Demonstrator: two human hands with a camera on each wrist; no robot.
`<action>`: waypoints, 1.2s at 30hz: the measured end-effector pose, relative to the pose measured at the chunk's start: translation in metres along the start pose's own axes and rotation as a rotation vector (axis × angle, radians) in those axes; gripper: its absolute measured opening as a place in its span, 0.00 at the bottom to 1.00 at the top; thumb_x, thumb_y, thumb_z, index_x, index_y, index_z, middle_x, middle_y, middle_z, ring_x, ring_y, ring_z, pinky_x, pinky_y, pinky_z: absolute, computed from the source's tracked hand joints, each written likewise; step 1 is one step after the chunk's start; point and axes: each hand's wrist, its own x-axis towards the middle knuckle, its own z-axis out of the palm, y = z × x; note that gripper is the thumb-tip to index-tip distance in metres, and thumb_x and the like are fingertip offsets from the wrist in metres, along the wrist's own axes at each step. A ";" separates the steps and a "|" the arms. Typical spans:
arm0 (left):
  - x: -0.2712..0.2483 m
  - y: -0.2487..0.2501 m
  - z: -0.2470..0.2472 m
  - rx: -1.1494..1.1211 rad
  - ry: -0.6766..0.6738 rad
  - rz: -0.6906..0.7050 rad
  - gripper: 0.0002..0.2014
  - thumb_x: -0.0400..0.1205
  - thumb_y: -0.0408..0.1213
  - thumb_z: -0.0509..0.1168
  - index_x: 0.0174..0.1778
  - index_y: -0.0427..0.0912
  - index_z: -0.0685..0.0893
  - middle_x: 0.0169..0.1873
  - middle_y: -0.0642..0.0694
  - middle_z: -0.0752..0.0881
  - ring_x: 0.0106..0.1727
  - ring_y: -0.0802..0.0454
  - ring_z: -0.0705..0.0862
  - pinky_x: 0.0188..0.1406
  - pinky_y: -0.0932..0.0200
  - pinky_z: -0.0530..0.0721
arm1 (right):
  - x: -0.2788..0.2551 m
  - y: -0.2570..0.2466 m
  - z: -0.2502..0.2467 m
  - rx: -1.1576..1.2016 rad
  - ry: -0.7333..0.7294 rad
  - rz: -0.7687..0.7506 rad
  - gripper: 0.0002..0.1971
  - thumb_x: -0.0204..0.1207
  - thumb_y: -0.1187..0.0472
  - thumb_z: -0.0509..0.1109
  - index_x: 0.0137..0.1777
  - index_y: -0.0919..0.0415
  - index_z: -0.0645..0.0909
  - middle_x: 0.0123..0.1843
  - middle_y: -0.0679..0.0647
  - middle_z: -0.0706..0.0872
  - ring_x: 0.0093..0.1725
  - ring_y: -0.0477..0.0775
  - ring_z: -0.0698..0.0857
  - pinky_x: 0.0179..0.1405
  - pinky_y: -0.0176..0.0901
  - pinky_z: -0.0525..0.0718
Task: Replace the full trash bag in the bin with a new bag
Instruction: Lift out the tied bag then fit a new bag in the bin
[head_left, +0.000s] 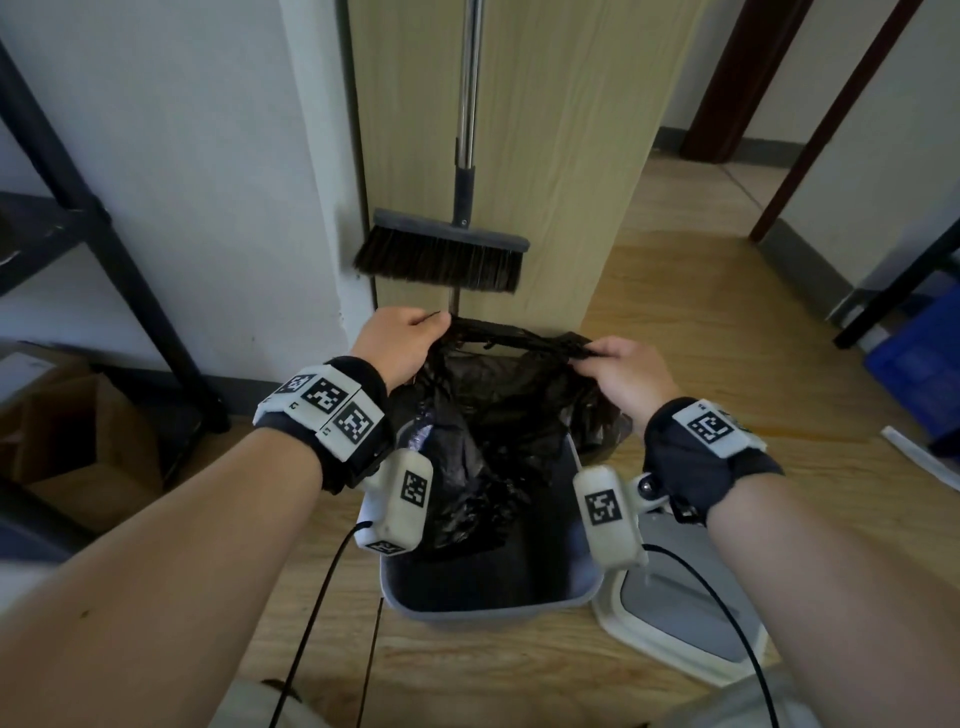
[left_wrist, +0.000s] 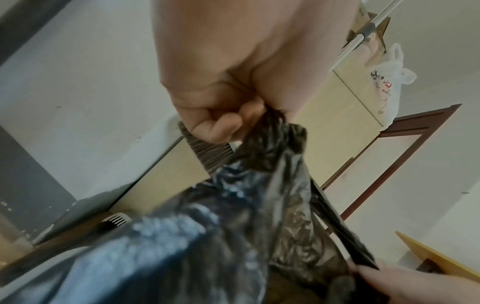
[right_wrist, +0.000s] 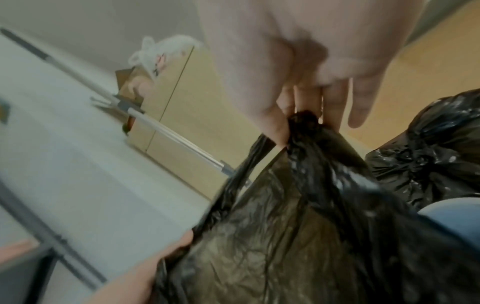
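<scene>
A thin black trash bag (head_left: 493, 415) hangs above the grey bin (head_left: 493, 613), its mouth stretched between both hands and its lower part dipping inside. My left hand (head_left: 400, 343) grips the bunched left edge of the bag (left_wrist: 259, 205) in curled fingers (left_wrist: 221, 127). My right hand (head_left: 623, 374) pinches the right edge of the bag (right_wrist: 285, 236) between thumb and fingers (right_wrist: 275, 127). A second, tied, bulging black bag (right_wrist: 428, 154) sits on the floor just right of the bin.
A broom (head_left: 441, 254) hangs on the wooden cabinet side right behind the bin. The bin's white-and-grey lid (head_left: 685, 623) lies on the floor to the right. An open cardboard box (head_left: 67, 431) and black shelf frame (head_left: 104, 234) stand left; a blue crate (head_left: 914, 374) stands far right.
</scene>
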 end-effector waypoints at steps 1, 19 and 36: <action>0.001 -0.002 -0.001 0.017 0.016 0.001 0.22 0.84 0.46 0.60 0.53 0.27 0.85 0.38 0.37 0.81 0.40 0.46 0.79 0.41 0.56 0.75 | 0.003 0.000 -0.003 0.033 0.064 0.027 0.07 0.75 0.65 0.70 0.50 0.56 0.85 0.46 0.52 0.88 0.46 0.53 0.87 0.54 0.47 0.85; -0.005 0.009 0.004 -0.227 -0.190 -0.010 0.09 0.76 0.47 0.70 0.37 0.46 0.87 0.30 0.52 0.89 0.37 0.56 0.88 0.43 0.64 0.84 | -0.018 -0.016 0.015 -0.106 -0.255 -0.140 0.07 0.71 0.63 0.75 0.48 0.64 0.86 0.41 0.54 0.86 0.39 0.48 0.82 0.41 0.39 0.77; -0.007 0.013 -0.002 -0.119 -0.118 0.046 0.10 0.74 0.31 0.70 0.30 0.49 0.81 0.29 0.50 0.80 0.34 0.56 0.78 0.35 0.64 0.72 | -0.007 -0.026 -0.019 0.197 0.244 0.005 0.15 0.74 0.45 0.68 0.36 0.55 0.87 0.30 0.49 0.82 0.30 0.49 0.79 0.35 0.42 0.78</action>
